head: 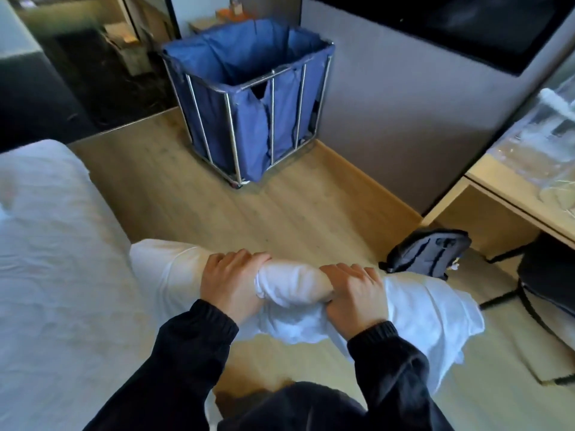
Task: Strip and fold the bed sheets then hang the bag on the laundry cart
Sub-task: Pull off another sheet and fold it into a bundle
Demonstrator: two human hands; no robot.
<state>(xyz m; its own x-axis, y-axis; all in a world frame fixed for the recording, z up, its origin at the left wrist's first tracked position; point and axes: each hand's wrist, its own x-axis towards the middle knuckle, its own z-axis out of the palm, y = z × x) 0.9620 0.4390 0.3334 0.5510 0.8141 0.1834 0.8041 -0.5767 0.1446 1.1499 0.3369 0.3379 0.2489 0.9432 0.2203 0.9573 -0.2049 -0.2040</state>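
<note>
Sheet [292,283] is hanging as a thick white roll across the lower middle of the frame, above the wooden floor [280,213], with 1 end reaching toward the bed [46,259] at the left and the other spilling loose at the lower right. The left grip [231,281] is curling over the top of the roll, fingers wrapped round it. The right grip [354,295] is clenching the cloth just beside it, so only a short stretch of bundle is showing between them. Whether the left end is touching the mattress I cannot tell. The step in hand is looking like gathering the stripped cloth before folding it. To do that well, the 2 grips are probably needing to move well apart and find corners or an edge, since a roll held this close is likely folding lumpy. The loose tail at the lower right is also risking a drag on the floor unless lifted. The laundry cart [234,141] is standing at the upper middle against the wall, with a blue bag [280,119] lining its metal frame, well apart from both grips. A grey bag [432,253] is lying on the floor at the right, beside the table [504,188]; which of the 2 bags the task is meaning I cannot tell.
</note>
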